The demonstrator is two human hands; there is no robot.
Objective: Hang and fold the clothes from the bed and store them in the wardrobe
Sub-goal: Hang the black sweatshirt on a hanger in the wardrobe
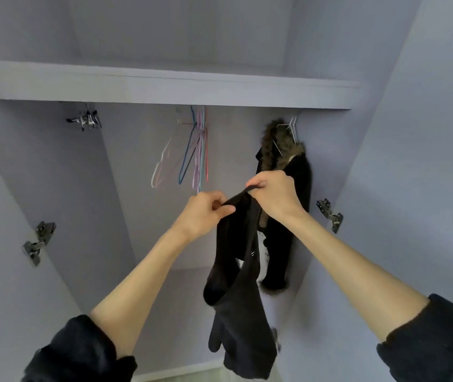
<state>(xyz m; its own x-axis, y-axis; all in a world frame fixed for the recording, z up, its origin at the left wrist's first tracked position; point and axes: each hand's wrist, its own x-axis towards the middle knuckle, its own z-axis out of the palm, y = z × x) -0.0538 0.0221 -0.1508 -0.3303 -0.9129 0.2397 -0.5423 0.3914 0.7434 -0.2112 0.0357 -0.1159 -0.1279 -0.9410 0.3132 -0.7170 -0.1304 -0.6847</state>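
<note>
Your left hand (206, 209) and right hand (273, 193) both pinch the top edge of a black garment (236, 285); it hangs below your fingers. Empty wire hangers (192, 150) above left, fur-trimmed coat (288, 166) just behind right fingers.

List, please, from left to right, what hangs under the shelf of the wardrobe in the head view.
Clip hangers → coloured wire hangers → black coat with fur collar.

A single head-worn camera looks forward and slightly upward into the open wardrobe (54, 166) from close range. Its shelf (164, 89) spans the far top; both forearms enter from the near edge.
</note>
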